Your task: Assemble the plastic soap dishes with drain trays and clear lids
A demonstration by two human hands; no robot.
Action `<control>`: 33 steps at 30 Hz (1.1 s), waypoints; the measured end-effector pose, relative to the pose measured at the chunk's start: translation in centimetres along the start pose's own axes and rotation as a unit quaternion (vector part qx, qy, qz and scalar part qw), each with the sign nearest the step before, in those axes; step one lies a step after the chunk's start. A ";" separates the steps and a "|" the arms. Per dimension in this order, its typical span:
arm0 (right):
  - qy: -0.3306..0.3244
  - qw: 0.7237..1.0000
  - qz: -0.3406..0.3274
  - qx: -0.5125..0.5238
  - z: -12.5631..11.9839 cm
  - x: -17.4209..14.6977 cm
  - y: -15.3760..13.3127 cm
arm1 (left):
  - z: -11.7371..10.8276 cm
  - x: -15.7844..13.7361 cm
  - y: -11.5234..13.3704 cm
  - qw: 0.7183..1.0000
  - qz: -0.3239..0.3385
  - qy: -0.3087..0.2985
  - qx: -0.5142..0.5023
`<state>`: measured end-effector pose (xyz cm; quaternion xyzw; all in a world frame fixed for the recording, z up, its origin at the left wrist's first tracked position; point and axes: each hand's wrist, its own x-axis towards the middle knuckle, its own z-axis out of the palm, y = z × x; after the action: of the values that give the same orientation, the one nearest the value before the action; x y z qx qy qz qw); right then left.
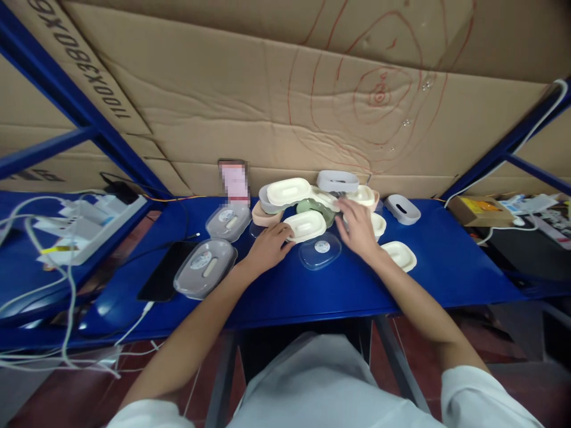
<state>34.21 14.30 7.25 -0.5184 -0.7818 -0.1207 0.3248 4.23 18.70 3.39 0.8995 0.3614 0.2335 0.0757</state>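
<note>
My left hand (270,246) has its thumb and fingers closed on the left end of a cream oval soap-dish-like piece (306,227). My right hand (358,224) is at the right side of the pile, fingers apart, its fingertips close to a cream piece and a green piece (316,208); whether they touch is blurred. A clear lid (320,252) with a round label lies between my hands. Another cream piece (289,191) rests on a grey box behind my left hand. A loose cream piece (401,257) lies beside my right wrist.
Two lidded grey boxes (205,268) and a black phone (167,272) lie on the left. A pink-screened phone (234,181) leans against the cardboard (214,107). A grey-white slotted box (402,209) stands right. Power strips (89,229) with cables are far left.
</note>
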 end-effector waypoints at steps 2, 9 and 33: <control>0.017 0.998 0.052 -0.027 -0.6 2.1 1.9 | -1.1 -0.4 0.2 1.000 0.015 0.000 -0.016; -0.050 0.993 0.098 -0.032 -0.6 6.9 6.9 | -3.5 -10.1 5.3 0.996 -0.011 0.054 -0.063; -0.100 0.978 -0.160 0.089 1.5 -11.3 -14.0 | -0.5 -17.9 7.7 0.989 -0.072 0.120 -0.041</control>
<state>24.04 0.71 1.04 -0.3649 -0.8908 -0.0486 0.2662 -2.54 0.82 -0.33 0.8329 0.4216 0.3482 0.0851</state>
